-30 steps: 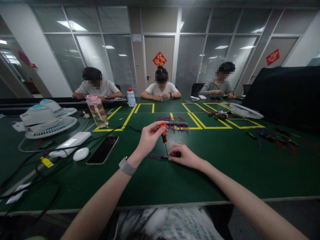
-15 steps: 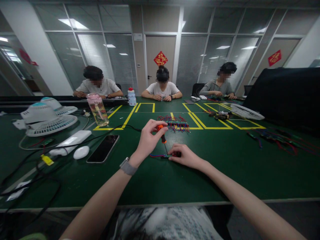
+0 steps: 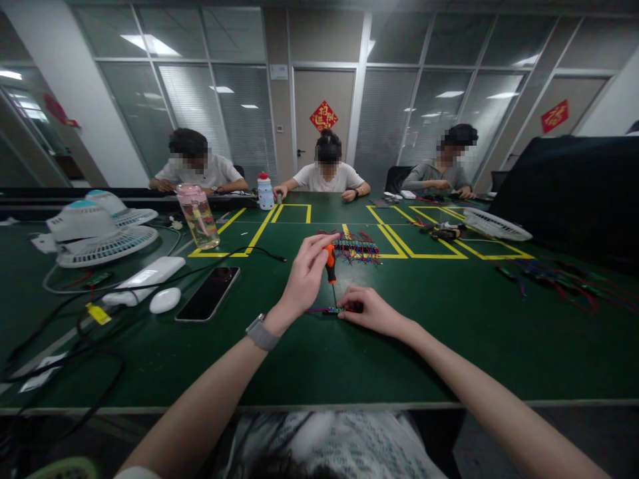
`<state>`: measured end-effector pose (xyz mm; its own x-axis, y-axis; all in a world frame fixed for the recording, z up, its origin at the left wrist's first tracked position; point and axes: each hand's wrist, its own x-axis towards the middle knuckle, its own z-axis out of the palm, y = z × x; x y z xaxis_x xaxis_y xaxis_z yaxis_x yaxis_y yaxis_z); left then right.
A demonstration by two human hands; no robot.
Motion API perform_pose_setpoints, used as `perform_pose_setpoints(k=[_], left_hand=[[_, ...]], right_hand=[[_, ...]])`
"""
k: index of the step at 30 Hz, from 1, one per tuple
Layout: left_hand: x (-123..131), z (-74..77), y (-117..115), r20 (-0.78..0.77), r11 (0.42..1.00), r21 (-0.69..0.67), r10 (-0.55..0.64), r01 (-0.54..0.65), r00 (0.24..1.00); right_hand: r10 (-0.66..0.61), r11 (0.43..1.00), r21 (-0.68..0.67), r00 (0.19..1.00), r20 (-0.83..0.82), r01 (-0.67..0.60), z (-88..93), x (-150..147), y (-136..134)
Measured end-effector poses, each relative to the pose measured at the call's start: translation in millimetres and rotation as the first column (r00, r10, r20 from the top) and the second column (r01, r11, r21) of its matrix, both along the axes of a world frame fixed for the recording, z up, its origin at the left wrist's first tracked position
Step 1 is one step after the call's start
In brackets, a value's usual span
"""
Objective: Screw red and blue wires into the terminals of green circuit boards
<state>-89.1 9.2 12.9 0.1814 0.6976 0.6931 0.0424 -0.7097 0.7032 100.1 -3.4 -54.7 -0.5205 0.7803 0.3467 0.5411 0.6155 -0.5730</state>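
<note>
My left hand is closed around the orange and black handle of a screwdriver, which stands nearly upright. Its shaft points down, and the tip meets a small green circuit board on the table. Red and blue wires run from the board's left end, partly behind my left wrist. From the right, my right hand pinches the board's right end between thumb and fingers. Just beyond my hands lies a row of similar wired boards with red and blue leads sticking out.
On the left are a phone, a white case, a white power strip, cables, fans and a pink-lided bottle. More wired boards and a black screen sit right. Three people work across the table.
My left hand has shifted its grip on the screwdriver, its fingers now more extended along the handle, and the screwdriver is more upright. My right hand stays on the board.
</note>
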Motion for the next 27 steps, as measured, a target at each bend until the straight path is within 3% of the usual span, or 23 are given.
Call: perform_pose_setpoints(k=[2, 4, 10, 12, 16, 22, 27], left_hand=[[1, 0.9, 0, 0.025, 0.993, -0.056, -0.103, 0.104, 0.994], [1, 1.6, 0, 0.040, 0.986, -0.095, -0.133, 0.136, 0.990], [0, 0.9, -2, -0.019, 0.997, 0.012, 0.076, -0.076, 0.997], [0, 1.4, -2, -0.012, 1.000, -0.004, 0.024, -0.024, 1.000], [2, 0.7, -1, 0.069, 0.973, -0.126, -0.185, 0.193, 0.980], [2, -7.5, 0, -0.058, 0.999, 0.037, 0.040, -0.038, 0.997], [5, -13.1, 5, -0.047, 0.993, -0.028, -0.117, 0.116, 0.992]], right_hand=[[0.001, 1.000, 0.004, 1.000, 0.004, -0.001, -0.7, 0, 1], [-0.001, 1.000, 0.007, 1.000, 0.005, 0.001, -1.6, 1, 1], [-0.003, 1.000, 0.000, 1.000, -0.004, 0.003, -2.0, 1, 1], [-0.002, 1.000, -0.002, 1.000, -0.003, 0.002, -0.9, 0, 0], [-0.003, 1.000, 0.007, 1.000, 0.011, 0.003, 1.0, 0, -1], [-0.002, 1.000, -0.009, 1.000, -0.002, 0.002, 0.3, 0, 0], [0.002, 1.000, -0.005, 1.000, 0.004, -0.002, -0.4, 0, 0]])
